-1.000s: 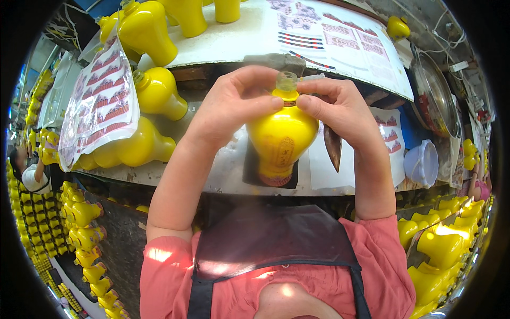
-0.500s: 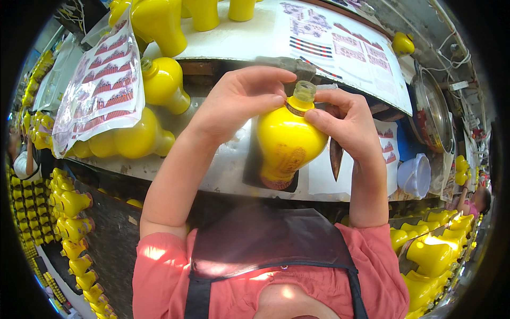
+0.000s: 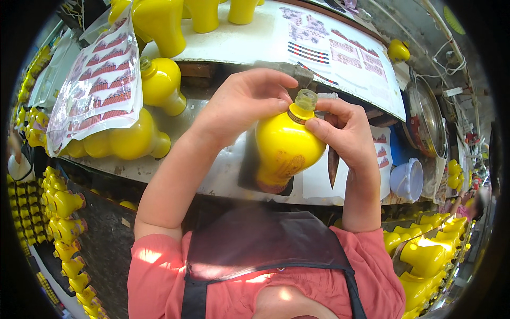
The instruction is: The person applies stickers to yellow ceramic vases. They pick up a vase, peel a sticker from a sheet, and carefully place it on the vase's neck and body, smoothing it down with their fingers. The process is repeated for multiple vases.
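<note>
Head view: your yellow bottle (image 3: 289, 146) leans, base apparently on the dark pad (image 3: 247, 173), which likely takes its weight and frees your fingertips. Right hand (image 3: 345, 121) pinches the bottle's neck, thumb at the band (image 3: 296, 118), probably steadying it. Left hand (image 3: 241, 98) half-open, thumb beside the neck, contact unclear. Forearms flank the bottle.

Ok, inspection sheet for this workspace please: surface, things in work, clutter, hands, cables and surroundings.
Surface: pale worktop, marked near its front edge.
Work things: yellow bottle, tilted, with clear neck and dark band around its collar.
Clutter: printed sheet draped over bottles at left; pale tub at right.
Hands: left hand beside the neck; right hand, thumb on the bottle's shoulder.
Cables: white cables, upper right.
Surroundings: rows of yellow bottles both sides; person far right.
</note>
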Tool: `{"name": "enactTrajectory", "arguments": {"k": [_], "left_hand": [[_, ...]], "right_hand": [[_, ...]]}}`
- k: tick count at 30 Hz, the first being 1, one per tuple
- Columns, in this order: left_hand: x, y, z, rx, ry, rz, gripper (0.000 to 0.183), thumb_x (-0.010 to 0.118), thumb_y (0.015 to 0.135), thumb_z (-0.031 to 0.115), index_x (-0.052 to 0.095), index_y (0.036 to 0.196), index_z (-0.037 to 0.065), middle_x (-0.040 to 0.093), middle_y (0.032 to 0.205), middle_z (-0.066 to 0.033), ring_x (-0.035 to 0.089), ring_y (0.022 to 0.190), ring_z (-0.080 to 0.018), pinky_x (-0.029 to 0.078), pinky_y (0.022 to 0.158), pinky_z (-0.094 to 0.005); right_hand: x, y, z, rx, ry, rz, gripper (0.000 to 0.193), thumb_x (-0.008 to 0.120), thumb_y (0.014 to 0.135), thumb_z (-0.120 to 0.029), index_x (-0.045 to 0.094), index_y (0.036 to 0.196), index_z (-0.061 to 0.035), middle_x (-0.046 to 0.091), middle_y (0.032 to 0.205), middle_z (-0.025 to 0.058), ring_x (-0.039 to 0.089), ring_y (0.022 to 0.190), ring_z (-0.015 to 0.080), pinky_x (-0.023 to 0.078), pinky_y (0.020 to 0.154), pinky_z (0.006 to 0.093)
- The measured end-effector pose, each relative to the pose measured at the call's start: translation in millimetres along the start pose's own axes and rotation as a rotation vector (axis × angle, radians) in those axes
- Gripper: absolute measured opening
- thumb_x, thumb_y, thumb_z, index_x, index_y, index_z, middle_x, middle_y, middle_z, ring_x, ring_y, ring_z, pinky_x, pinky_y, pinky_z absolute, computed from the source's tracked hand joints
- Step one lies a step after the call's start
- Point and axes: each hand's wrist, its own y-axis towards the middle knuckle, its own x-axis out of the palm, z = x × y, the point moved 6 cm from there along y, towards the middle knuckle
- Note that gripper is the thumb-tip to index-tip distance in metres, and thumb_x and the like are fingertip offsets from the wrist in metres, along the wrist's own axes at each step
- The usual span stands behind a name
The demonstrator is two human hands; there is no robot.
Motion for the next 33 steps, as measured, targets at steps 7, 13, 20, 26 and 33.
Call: {"name": "enactTrajectory", "arguments": {"k": [7, 13, 20, 26, 33], "left_hand": [[-1, -7, 2, 0.107, 0.226, 0.202, 0.033, 0.065, 0.091, -0.001, 0.065, 0.124, -0.001, 0.067, 0.117, -0.0043, 0.062, 0.104, -0.0106, 0.051, 0.094, -0.0258], [11, -48, 13, 0.296, 0.502, 0.3, 0.022, 0.07, 0.089, 0.006, 0.07, 0.111, 0.002, 0.066, 0.121, -0.0079, 0.062, 0.111, -0.0169, 0.047, 0.1, -0.0311], [18, -54, 10, 0.288, 0.528, 0.321, 0.021, 0.073, 0.089, 0.011, 0.075, 0.107, 0.001, 0.065, 0.123, -0.0093, 0.061, 0.116, -0.0193, 0.044, 0.105, -0.0336], [19, -51, -2, 0.226, 0.363, 0.239, 0.029, 0.068, 0.092, 0.013, 0.072, 0.117, -0.001, 0.061, 0.13, -0.0092, 0.056, 0.126, -0.0196, 0.039, 0.112, -0.0343], [18, -41, -17, 0.134, 0.138, 0.098, 0.043, 0.066, 0.091, 0.014, 0.064, 0.131, -0.004, 0.056, 0.137, -0.0078, 0.051, 0.132, -0.0191, 0.036, 0.115, -0.0339]], "right_hand": [[5, -2, -5, -0.102, 0.037, 0.07, 0.04, 0.083, 0.082, -0.019, 0.074, 0.112, 0.0057, 0.06, 0.068, -0.0059, 0.048, 0.059, -0.0013, 0.035, 0.053, 0.0186], [5, -1, -4, -0.103, 0.077, 0.057, 0.038, 0.083, 0.084, -0.019, 0.074, 0.112, 0.0053, 0.063, 0.069, -0.004, 0.05, 0.058, -0.0008, 0.037, 0.053, 0.0186], [5, -2, -1, -0.128, 0.082, 0.063, 0.038, 0.083, 0.086, -0.019, 0.073, 0.114, 0.005, 0.065, 0.067, -0.0025, 0.052, 0.057, 0.0, 0.038, 0.051, 0.019], [5, -4, 2, -0.127, 0.118, 0.046, 0.038, 0.083, 0.086, -0.02, 0.073, 0.114, 0.0051, 0.065, 0.066, -0.0024, 0.052, 0.056, 0.0, 0.038, 0.051, 0.0189], [5, -5, -3, -0.125, 0.068, 0.053, 0.039, 0.082, 0.086, -0.02, 0.074, 0.114, 0.0049, 0.065, 0.067, -0.0019, 0.052, 0.056, 0.0003, 0.039, 0.052, 0.0188]]}}
